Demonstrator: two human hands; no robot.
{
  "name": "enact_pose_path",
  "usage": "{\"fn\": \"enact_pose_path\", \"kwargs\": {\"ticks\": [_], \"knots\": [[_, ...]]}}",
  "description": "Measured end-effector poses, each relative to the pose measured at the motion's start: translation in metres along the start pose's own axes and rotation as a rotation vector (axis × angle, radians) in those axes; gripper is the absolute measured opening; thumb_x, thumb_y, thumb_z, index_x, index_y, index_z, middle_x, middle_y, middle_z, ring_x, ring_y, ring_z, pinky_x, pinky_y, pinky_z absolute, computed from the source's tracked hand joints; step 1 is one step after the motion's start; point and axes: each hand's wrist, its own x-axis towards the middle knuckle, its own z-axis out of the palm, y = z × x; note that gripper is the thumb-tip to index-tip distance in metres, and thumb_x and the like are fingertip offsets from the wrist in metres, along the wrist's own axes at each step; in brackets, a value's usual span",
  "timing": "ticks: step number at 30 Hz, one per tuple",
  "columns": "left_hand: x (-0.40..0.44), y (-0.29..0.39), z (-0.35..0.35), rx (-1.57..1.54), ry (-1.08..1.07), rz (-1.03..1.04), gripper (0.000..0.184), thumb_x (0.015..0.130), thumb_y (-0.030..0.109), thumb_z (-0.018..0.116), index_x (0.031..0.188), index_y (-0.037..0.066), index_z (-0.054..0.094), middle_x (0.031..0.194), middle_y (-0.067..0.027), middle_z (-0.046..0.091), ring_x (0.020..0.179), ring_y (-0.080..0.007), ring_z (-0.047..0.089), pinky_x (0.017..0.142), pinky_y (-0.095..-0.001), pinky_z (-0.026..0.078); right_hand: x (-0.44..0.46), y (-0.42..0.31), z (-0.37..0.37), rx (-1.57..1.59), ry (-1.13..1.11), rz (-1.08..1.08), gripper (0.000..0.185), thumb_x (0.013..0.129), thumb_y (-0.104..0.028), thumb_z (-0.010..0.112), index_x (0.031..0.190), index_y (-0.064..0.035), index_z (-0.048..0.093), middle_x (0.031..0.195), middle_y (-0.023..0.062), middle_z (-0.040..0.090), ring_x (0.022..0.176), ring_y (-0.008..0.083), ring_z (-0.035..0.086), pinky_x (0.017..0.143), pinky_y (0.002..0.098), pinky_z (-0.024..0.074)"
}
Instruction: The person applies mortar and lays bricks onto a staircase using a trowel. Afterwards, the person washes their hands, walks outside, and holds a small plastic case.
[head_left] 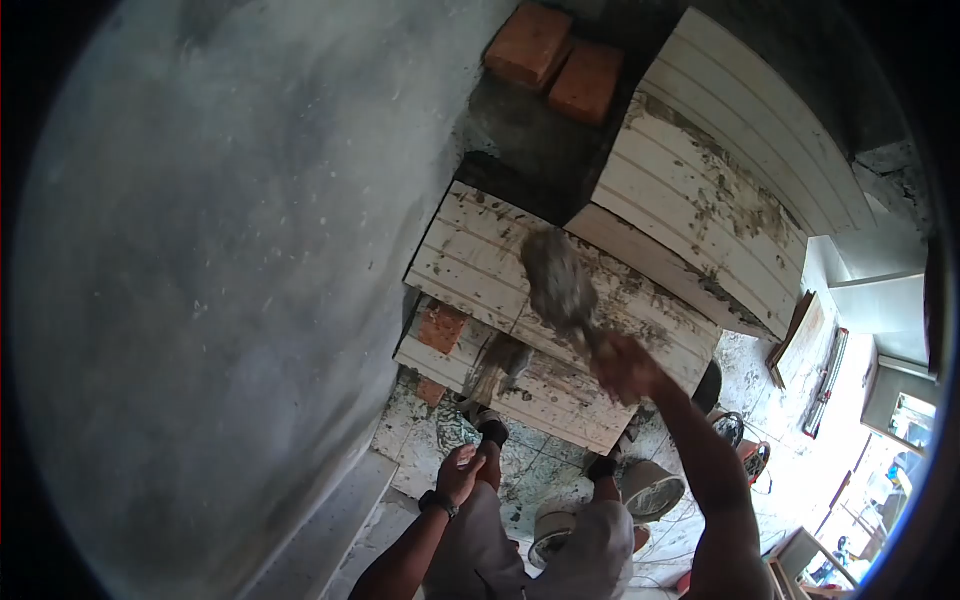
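My right hand (628, 368) is wrapped round the handle of a trowel (560, 282), held out over the spattered white steps. The blade looks grey and coated, blurred by motion. My left hand (460, 474) is low by my left knee, fingers loosely bent and apart, with nothing visible in it; a dark watch is on that wrist. Below the trowel, a brush-like tool (492, 372) lies on the lower step (560, 400). To its left sits an orange brick piece (440, 325). The middle step (470, 240) carries grey smears and splashes.
A grey plastered wall (240, 280) fills the left side. Two orange bricks (528, 43) lie at the top, beside the upper steps (690, 190). Two buckets (652, 492) stand near my feet. At right are framed panels (800, 340) and a bright opening.
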Motion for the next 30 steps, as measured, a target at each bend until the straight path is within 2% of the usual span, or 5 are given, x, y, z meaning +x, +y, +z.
{"fn": "enact_pose_path", "kwargs": {"ticks": [2,6,10,22,30], "knots": [[0.002,-0.021,-0.022,0.003,0.014,0.004,0.051,0.089,0.029,0.069,0.127,-0.001,0.052,0.121,-0.0165,0.061,0.113,-0.0231,0.059,0.094,-0.0338,0.048,0.055,-0.038,0.008,-0.167,0.028,-0.112,0.035,0.086,-0.012,0.06,0.12,-0.006,0.051,0.086,0.0118,0.062,0.067,0.0183,0.062,0.052,0.0359,0.0514],[-0.004,-0.031,-0.037,-0.177,0.052,-0.1,0.05,0.089,0.027,0.069,0.128,0.001,0.051,0.121,-0.0133,0.061,0.103,-0.0184,0.063,0.081,-0.0292,0.051,0.139,-0.099,0.042,-1.146,0.697,-0.245,0.036,0.081,-0.01,0.058,0.117,-0.0108,0.051,0.101,0.0167,0.062,0.087,0.0363,0.066,0.073,0.0478,0.0547],[-0.022,-0.032,-0.021,-0.337,-0.024,-0.213,0.051,0.09,0.025,0.068,0.129,-0.001,0.049,0.12,-0.0123,0.061,0.095,-0.0147,0.063,0.075,-0.0263,0.051,0.194,-0.093,0.049,-1.312,0.866,-0.15,0.037,0.081,-0.01,0.056,0.117,-0.0106,0.049,0.107,0.0198,0.06,0.088,0.042,0.064,0.072,0.0525,0.0518],[-0.003,0.043,-0.075,-0.09,-0.283,0.012,0.054,0.091,0.024,0.067,0.133,-0.001,0.046,0.13,-0.0159,0.055,0.113,-0.023,0.058,0.094,-0.0318,0.048,0.17,0.0,0.133,-0.321,0.708,-0.102,0.042,0.079,-0.026,0.061,0.113,-0.0051,0.049,0.101,0.0235,0.063,0.085,0.0419,0.063,0.076,0.0473,0.0502],[0.035,0.166,-0.144,0.34,-0.139,0.347,0.051,0.087,0.016,0.07,0.131,0.003,0.049,0.128,-0.0147,0.056,0.109,-0.0244,0.061,0.09,-0.0351,0.051,0.236,-0.079,0.19,0.394,0.522,-0.192,0.04,0.082,-0.017,0.065,0.114,0.0009,0.049,0.082,0.0131,0.059,0.062,0.0222,0.061,0.053,0.0375,0.0495]]}}
